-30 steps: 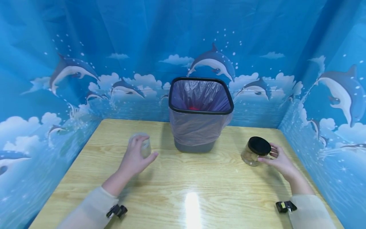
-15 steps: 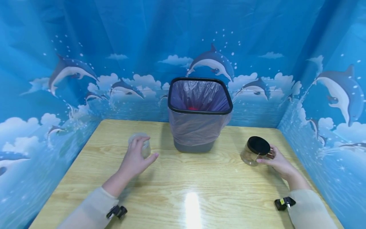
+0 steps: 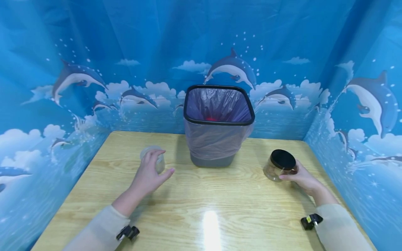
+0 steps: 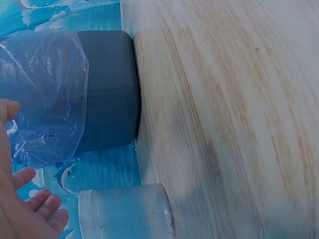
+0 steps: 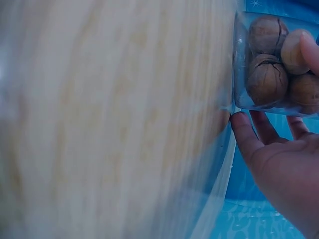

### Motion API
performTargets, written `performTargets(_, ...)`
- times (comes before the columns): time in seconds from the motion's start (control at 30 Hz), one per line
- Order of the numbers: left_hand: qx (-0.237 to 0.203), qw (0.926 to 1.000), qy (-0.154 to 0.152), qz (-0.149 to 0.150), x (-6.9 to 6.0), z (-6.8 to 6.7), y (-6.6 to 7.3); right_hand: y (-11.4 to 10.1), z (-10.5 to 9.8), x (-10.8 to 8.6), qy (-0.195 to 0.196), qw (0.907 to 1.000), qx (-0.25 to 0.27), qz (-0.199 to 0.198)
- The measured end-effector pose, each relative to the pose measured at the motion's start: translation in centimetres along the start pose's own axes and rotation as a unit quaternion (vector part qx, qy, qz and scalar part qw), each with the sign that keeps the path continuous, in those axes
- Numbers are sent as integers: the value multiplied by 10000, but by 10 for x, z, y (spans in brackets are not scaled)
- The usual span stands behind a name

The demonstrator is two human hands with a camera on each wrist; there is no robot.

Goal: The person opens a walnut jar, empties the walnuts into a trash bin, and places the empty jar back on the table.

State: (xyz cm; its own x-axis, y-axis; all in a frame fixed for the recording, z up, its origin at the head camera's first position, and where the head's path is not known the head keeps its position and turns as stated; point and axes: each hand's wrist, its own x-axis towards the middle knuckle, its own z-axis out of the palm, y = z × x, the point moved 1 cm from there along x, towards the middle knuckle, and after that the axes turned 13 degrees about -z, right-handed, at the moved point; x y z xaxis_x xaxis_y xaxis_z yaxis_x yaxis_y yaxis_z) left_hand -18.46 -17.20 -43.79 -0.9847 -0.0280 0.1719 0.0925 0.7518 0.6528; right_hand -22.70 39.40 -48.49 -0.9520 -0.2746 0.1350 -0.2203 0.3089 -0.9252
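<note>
On the left of the table stands a clear, whitish jar (image 4: 127, 214). My left hand (image 3: 149, 176) is beside it, thumb and fingers spread, and in the left wrist view a gap shows between fingers and jar. At the right stands a clear jar (image 3: 272, 170) with a black lid (image 3: 283, 159). Several round brown nuts (image 5: 266, 79) with cracked shells fill it. My right hand (image 3: 303, 177) holds this jar low on its side, the thumb across the near wall and the fingers round the other side, partly hidden behind it.
A grey bin (image 3: 213, 162) with a black rim and a purple plastic liner stands at the table's back middle. Something red (image 3: 211, 119) shows inside it. A blue dolphin-print curtain (image 3: 157, 45) encloses the wooden table (image 3: 188, 202) at the back and sides.
My right hand has moved left, closing in round the nut jar, its thumb further across the wall. The left hand and both jars stay in place; the head view shifts slightly.
</note>
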Motion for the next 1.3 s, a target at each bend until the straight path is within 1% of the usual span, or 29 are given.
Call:
performTargets(0.13,-21,10000,-18,1,-1,0,1,0,2,2,24,9999,-86,100)
performTargets(0.23,-39,10000,-3,15,-1,-1,1,1,3,4,49,9999,-121,86)
performTargets(0.43,-45,10000,2,34,-1,-1,1,2,3,6,47,9998,-190,-97)
performTargets(0.57,-43,10000,-1,31,-1,-1,1,2,3,7,59,9996,-245,-145)
performTargets(0.8,-50,10000,29,77,-1,-2,2,0,4,6,139,9987,-343,-365)
performTargets(0.9,-62,9999,24,87,-2,-2,3,-5,4,5,142,9982,-449,-373)
performTargets(1.07,-108,9999,-17,103,-2,-1,3,-16,3,3,74,9976,-666,-184)
performTargets(1.23,-66,9998,-2,196,-1,0,3,-24,2,1,120,9957,-864,-327)
performTargets(1.3,-72,9997,6,252,-1,1,4,-28,2,0,149,9952,-867,-420)
